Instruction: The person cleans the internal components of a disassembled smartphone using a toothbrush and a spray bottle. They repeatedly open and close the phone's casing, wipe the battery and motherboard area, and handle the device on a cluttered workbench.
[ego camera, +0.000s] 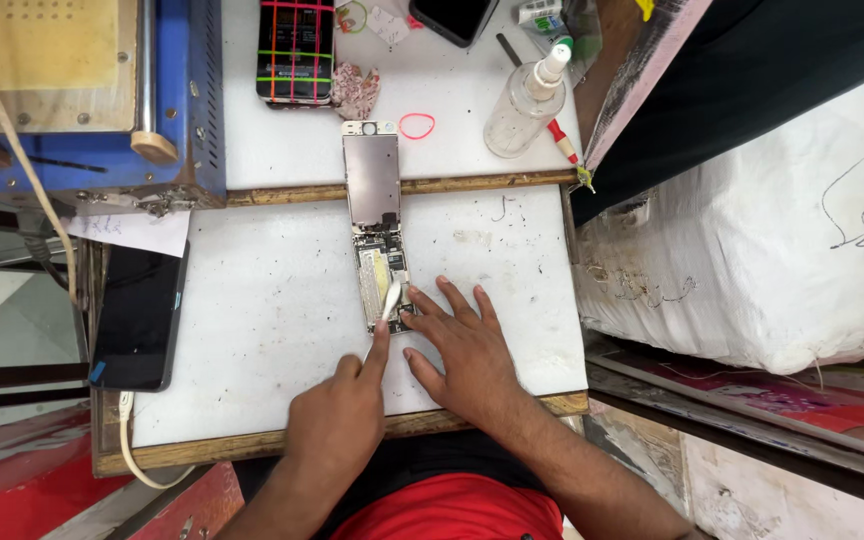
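Down near the front edge of the white work board (272, 330), both hands meet at an opened phone (380, 225) that lies lengthwise across the seam between the board and the white table (282, 145) behind it. The left hand (337, 425) pinches a slim metal tool (390, 298), forefinger stretched along it, with the tip resting in the phone's lower end among the exposed parts. The right hand (462, 350) lies flat and spread on the board, its fingertips touching the phone's lower right side. A dark phone (137, 318) with a white cable sits at the board's left edge. On the table's far side stand a phone with a coloured grid screen (295, 50), a clear squeeze bottle (524, 105) and a red rubber band (416, 125). A blue machine (92, 95) fills the far left corner.
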